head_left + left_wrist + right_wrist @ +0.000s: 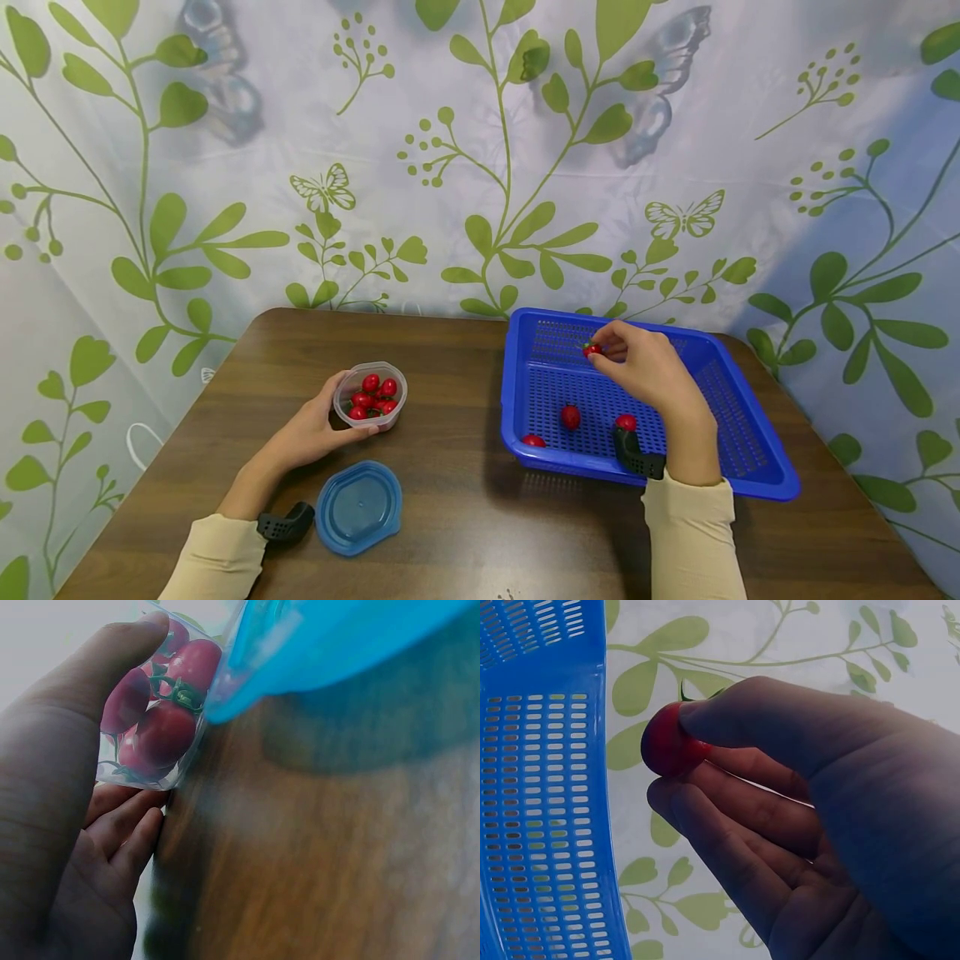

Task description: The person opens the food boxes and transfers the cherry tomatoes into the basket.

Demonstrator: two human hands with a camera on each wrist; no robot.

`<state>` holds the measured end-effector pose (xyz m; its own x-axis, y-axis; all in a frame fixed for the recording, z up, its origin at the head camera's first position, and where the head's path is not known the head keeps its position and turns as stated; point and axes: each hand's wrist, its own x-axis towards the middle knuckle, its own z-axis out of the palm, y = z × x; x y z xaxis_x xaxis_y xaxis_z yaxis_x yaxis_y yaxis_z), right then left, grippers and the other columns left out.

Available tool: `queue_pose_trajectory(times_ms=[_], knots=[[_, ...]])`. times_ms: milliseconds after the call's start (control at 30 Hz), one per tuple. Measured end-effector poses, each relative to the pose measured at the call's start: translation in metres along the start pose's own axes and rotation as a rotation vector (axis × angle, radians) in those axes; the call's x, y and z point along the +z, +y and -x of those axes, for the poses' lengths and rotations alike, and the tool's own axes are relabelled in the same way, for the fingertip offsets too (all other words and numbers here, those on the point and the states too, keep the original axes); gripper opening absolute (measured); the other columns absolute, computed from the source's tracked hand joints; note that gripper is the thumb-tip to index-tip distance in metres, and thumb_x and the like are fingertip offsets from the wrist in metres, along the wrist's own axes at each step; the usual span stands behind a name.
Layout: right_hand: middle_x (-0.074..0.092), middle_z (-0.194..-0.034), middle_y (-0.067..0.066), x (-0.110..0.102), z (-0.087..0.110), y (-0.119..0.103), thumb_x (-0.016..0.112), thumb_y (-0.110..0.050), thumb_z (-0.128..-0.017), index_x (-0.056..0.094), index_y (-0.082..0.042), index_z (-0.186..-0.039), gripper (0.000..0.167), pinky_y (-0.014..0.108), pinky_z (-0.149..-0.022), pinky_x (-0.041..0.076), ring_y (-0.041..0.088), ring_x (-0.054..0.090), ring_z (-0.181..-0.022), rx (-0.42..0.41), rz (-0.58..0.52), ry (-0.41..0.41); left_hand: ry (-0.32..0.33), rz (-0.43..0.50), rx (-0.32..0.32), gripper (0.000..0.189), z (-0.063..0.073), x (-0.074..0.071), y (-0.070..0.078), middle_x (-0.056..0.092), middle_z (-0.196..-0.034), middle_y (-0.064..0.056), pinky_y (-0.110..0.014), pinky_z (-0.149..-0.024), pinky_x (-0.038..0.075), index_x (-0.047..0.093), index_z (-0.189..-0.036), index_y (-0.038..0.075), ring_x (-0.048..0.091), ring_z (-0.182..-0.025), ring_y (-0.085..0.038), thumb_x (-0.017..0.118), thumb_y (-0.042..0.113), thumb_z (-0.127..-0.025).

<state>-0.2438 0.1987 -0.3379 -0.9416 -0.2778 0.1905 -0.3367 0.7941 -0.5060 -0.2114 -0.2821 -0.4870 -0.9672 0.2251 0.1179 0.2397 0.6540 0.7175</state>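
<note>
My right hand [647,367] pinches a cherry tomato [591,350] with a green stem between thumb and fingers, above the blue plastic basket [517,375]. In the right wrist view the same tomato [667,742] shows near the basket's slotted wall. Three more tomatoes lie in the basket: one in the middle [571,417], one near the wrist strap, one at the front left corner. On the left, my left hand [315,425] holds a clear plastic container [393,412] by its side, thumb and fingers around it. Several red tomatoes [166,733] with green stems sit inside.
A blue lid [360,507] lies on the brown wooden table [457,517] in front of the container. Black camera straps [637,454] are on both wrists. A patterned curtain [420,167] hangs behind the table.
</note>
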Motion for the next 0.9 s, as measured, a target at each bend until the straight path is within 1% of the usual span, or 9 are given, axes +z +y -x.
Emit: queue_pose_trajectory(times_ms=[233, 433, 667, 900], knots=[[0.076, -0.105, 0.013, -0.0001, -0.0009, 0.0022, 0.071, -0.014, -0.096, 0.068, -0.004, -0.112, 0.019, 0.052, -0.089, 0.058, 0.031, 0.073, -0.101, 0.002, 0.005, -0.010, -0.004, 0.009, -0.009, 0.103, -0.0019, 0.0011, -0.0009, 0.047, -0.151, -0.026, -0.065, -0.113, 0.037, 0.024, -0.157, 0.007, 0.047, -0.139, -0.048, 0.085, 0.044, -0.083], [0.076, -0.106, 0.013, -0.0002, -0.0017, 0.0022, 0.072, -0.014, -0.096, 0.068, -0.004, -0.112, 0.019, 0.052, -0.090, 0.058, 0.032, 0.073, -0.102, 0.004, -0.002, -0.016, -0.001, 0.002, 0.001, 0.102, -0.0020, 0.0011, -0.0006, 0.048, -0.150, -0.027, -0.067, -0.112, 0.037, 0.024, -0.157, 0.005, 0.048, -0.138, -0.049, 0.084, 0.045, -0.085], [0.076, -0.107, 0.015, 0.0004, -0.0011, 0.0018, 0.072, -0.015, -0.096, 0.068, -0.002, -0.112, 0.020, 0.053, -0.090, 0.057, 0.034, 0.073, -0.102, -0.017, 0.023, -0.006, -0.007, -0.013, -0.035, 0.103, -0.0016, 0.0011, -0.0012, 0.047, -0.152, -0.023, -0.067, -0.112, 0.037, 0.024, -0.158, 0.011, 0.047, -0.140, -0.046, 0.083, 0.051, -0.084], [0.076, -0.109, 0.015, -0.0004, -0.0007, -0.0004, 0.072, -0.015, -0.097, 0.069, -0.003, -0.112, 0.019, 0.053, -0.091, 0.056, 0.035, 0.072, -0.104, -0.010, 0.024, -0.017, -0.008, -0.005, -0.034, 0.104, -0.0015, 0.0012, -0.0003, 0.047, -0.152, -0.023, -0.067, -0.113, 0.037, 0.024, -0.158, 0.009, 0.047, -0.140, -0.046, 0.083, 0.050, -0.084]])
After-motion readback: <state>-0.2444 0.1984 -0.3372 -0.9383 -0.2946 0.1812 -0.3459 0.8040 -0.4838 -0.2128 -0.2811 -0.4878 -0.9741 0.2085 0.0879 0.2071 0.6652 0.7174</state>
